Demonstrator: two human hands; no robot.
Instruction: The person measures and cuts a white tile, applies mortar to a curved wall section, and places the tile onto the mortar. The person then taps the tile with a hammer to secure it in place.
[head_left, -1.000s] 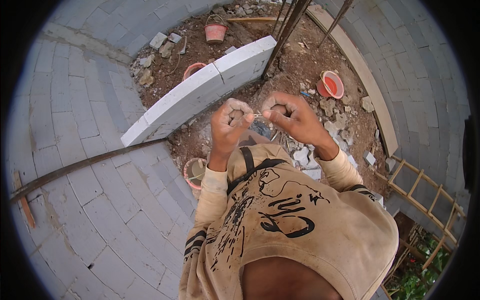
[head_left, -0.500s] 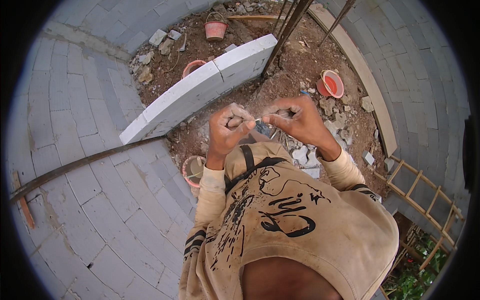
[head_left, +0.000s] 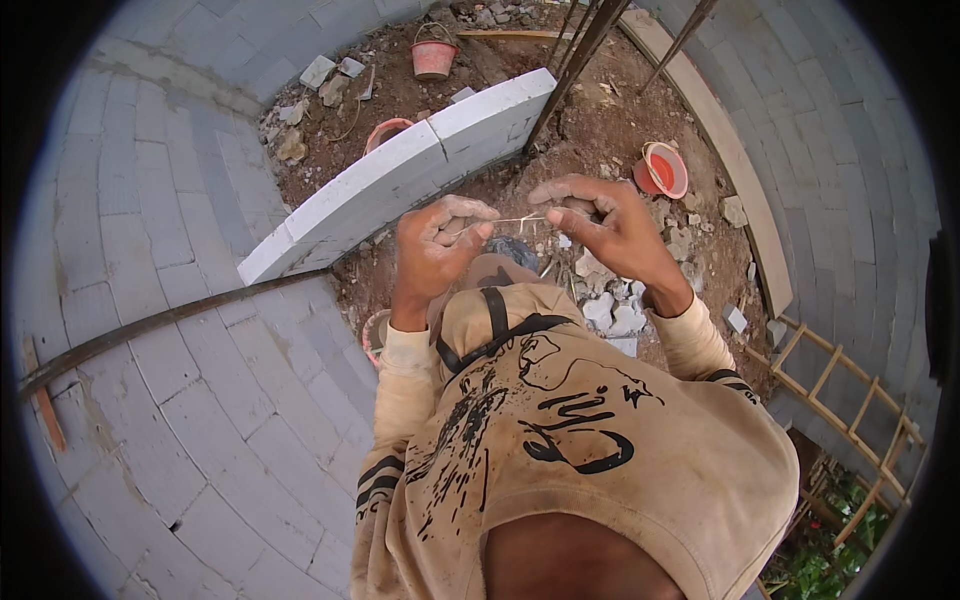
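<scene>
A thin pale string [head_left: 522,219] is stretched between my two hands in front of my waist, with what looks like a small knot or loose ends near its middle. My left hand [head_left: 440,240] pinches one end between thumb and fingers. The other end is pinched by my right hand [head_left: 605,225], its fingers curled and dusty. Just beyond my hands stands a low wall of white blocks [head_left: 400,170], apart from both of them.
Red buckets stand on the soil: one at the back [head_left: 433,60], one at the right [head_left: 661,170]. Broken block pieces [head_left: 615,310] lie near my feet. Rusty steel bars [head_left: 575,70] rise at the low wall's end. A wooden ladder [head_left: 840,400] leans at the right. Grey block walls surround me.
My hands have moved apart, the left one to the left and the right one slightly to the right. More of the string now shows, drawn straight between them.
</scene>
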